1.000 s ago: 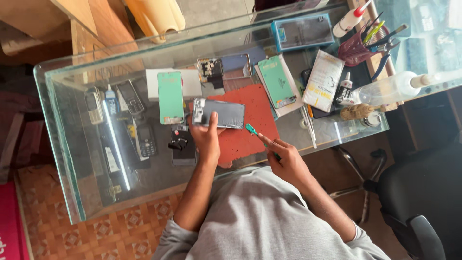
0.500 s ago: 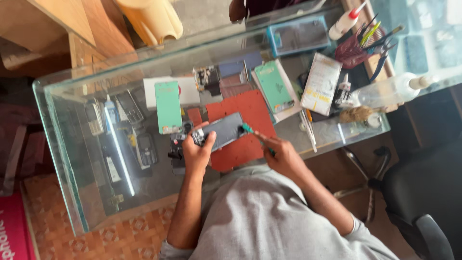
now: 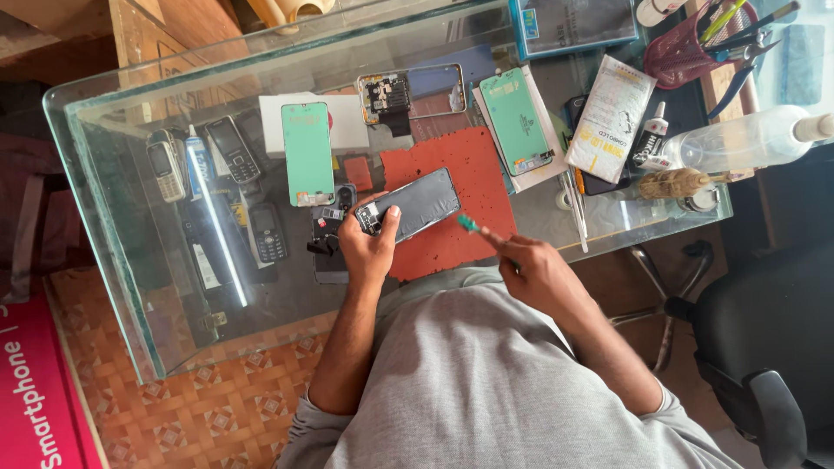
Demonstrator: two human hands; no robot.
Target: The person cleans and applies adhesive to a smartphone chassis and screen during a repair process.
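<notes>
Glass-topped workbench (image 3: 130, 287) over patterned brown floor tiles; red work mat (image 3: 452, 234) near the front edge.

Item 1: left hand (image 3: 369, 247), fingers wrapped around the near end of a dark opened smartphone (image 3: 408, 206), which sits tilted over the mat's left part.
Item 2: right hand (image 3: 539, 274), pinched on a small green-tipped tool (image 3: 473, 227) pointing at the phone's right end, just short of it.
Item 3: 2 green-faced screen panels, one (image 3: 307, 154) upright on a white box left of the mat, one (image 3: 516, 122) on white backing to its right.
Item 4: white rectangular printed packet (image 3: 610, 117), right of that.
Item 5: blue-edged flat box (image 3: 573, 24), far edge.
Item 6: magenta sign (image 3: 35, 391) with white lettering, floor, lower left.
</notes>
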